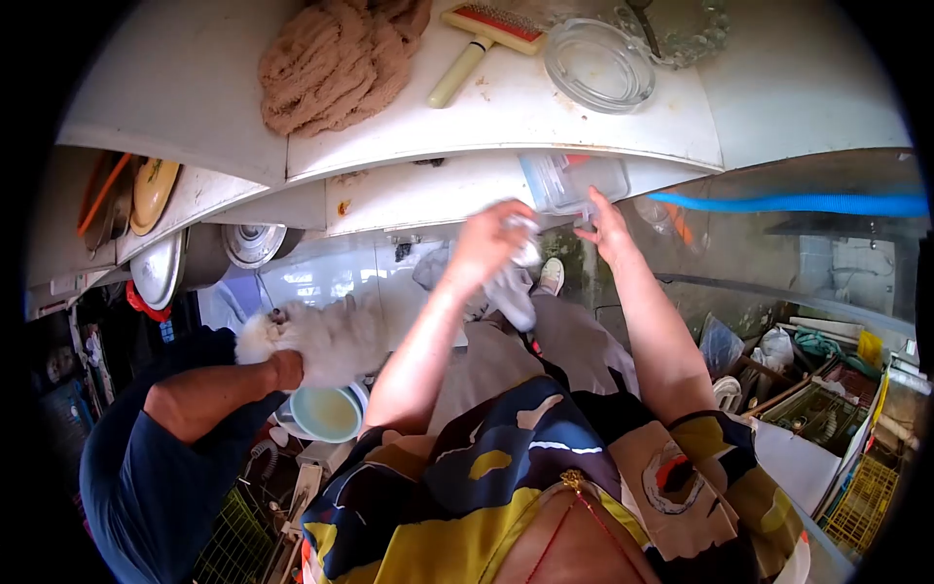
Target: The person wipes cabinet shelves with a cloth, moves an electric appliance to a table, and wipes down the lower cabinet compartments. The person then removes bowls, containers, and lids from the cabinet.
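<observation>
My left hand (488, 243) is closed around a small white crumpled thing (526, 251), slightly blurred, its material unclear. Just below it lies a grey-white soft thing (510, 297) near my lap. My right hand (609, 232) has its fingers apart, right beside a clear plastic box (586, 185) on the lower shelf. Whether the fingertips touch the box I cannot tell. To my left, another person's hand (285, 371) is against a fluffy white dog (336, 336).
On the upper shelf (545, 127) are a brown towel (341, 68), a slicker brush (486, 39) and a glass dish (599, 64). A basin of cloudy liquid (326, 414) stands by the dog. A blue hose (788, 203) runs at right, above a cluttered crate (827, 409).
</observation>
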Demonstrator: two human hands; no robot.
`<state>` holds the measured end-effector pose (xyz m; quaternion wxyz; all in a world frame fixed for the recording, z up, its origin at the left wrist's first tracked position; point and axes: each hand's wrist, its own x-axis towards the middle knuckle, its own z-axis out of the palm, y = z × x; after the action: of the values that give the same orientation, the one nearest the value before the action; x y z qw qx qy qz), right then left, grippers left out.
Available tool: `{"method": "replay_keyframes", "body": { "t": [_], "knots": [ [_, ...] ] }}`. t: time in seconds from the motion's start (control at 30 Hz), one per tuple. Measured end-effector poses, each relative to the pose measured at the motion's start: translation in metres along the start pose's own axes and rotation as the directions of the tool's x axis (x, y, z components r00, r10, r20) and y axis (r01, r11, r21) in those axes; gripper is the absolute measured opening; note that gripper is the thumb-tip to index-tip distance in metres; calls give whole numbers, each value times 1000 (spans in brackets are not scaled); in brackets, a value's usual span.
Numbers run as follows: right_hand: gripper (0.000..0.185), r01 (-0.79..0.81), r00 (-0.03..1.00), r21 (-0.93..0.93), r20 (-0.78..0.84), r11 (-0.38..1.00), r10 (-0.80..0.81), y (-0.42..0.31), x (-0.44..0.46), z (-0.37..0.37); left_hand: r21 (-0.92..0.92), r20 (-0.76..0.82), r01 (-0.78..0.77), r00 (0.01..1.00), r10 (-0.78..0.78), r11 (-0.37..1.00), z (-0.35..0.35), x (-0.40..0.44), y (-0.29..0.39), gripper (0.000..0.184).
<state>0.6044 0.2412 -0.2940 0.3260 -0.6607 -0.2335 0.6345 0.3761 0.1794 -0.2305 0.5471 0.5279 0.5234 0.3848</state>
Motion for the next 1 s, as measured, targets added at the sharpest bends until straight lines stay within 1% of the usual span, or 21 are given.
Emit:
{"method": "replay_keyframes", "body": {
  "t": [0.07,0.13,0.17,0.2,0.23,0.27,0.3,0.33,0.4,0.43,0.5,0.53,0.6,0.63,0.67,0.73,0.8,0.87,0.9,0.93,1.0],
  "knots": [
    [67,-17,1000,1,-4,1000,17,-5,-8,3,-103,-226,51,971,-73,993,-28,20,-14,22],
    [68,-28,1000,1,-6,1000,28,-6,-11,6,159,-490,-48,863,121,986,-42,43,-24,22],
    [68,-26,999,10,-20,1000,26,-6,-11,6,233,-481,-10,868,124,972,-44,59,-39,20],
    [68,-21,999,18,-34,1000,21,-7,-11,6,228,-483,-15,867,126,974,-40,73,-56,20],
    [67,-28,999,38,-31,999,29,-8,-12,7,496,-398,93,908,131,864,-34,87,-71,27],
    [63,-23,999,57,-44,998,26,-6,-10,7,723,-316,168,943,105,671,-27,98,-81,34],
    [61,-19,1000,63,-22,998,21,-7,-11,7,727,-277,266,957,-84,633,-15,106,-83,31],
    [58,-16,1000,68,1,998,16,-8,-13,6,720,-277,265,957,-84,641,3,109,-98,31],
    [56,-2,1000,71,16,997,1,-4,-8,3,866,-159,22,960,232,500,37,104,-121,24],
    [53,6,999,83,37,997,-9,-3,-6,1,860,-159,18,959,234,509,41,104,-121,24],
    [51,20,1000,61,0,998,-20,-6,-3,-8,860,20,-44,998,51,509,44,92,-118,29],
    [50,36,999,50,-21,998,-35,-6,-3,-11,859,15,-35,999,43,511,40,79,-119,29],
    [48,21,1000,40,-11,999,-21,-8,0,-10,879,184,-243,967,179,411,21,73,-118,34],
    [49,26,1000,35,-9,999,-26,-8,-2,-11,917,140,-185,979,149,354,17,75,-122,37],
    [49,27,1000,23,-7,999,-27,-8,-5,-12,916,140,-184,979,147,357,14,77,-126,37],
    [49,28,999,25,-18,999,-27,-9,-8,-9,902,-83,14,987,141,432,5,82,-116,36],
    [49,34,999,28,-29,999,-34,-11,-9,-10,905,-87,28,989,119,426,11,87,-110,37],
    [63,10,1000,21,29,1000,-11,-11,-9,-11,932,-26,-6,996,83,361,23,91,-108,39],
    [63,15,999,21,28,1000,-15,-10,-9,-11,947,48,-71,996,80,312,31,88,-108,40],
    [57,26,1000,21,9,999,-26,-9,-9,-10,948,48,-73,995,86,311,34,86,-108,40],
    [51,33,999,22,-7,999,-32,-8,-8,-10,910,201,-211,977,63,357,37,77,-110,42]
  ]
}}
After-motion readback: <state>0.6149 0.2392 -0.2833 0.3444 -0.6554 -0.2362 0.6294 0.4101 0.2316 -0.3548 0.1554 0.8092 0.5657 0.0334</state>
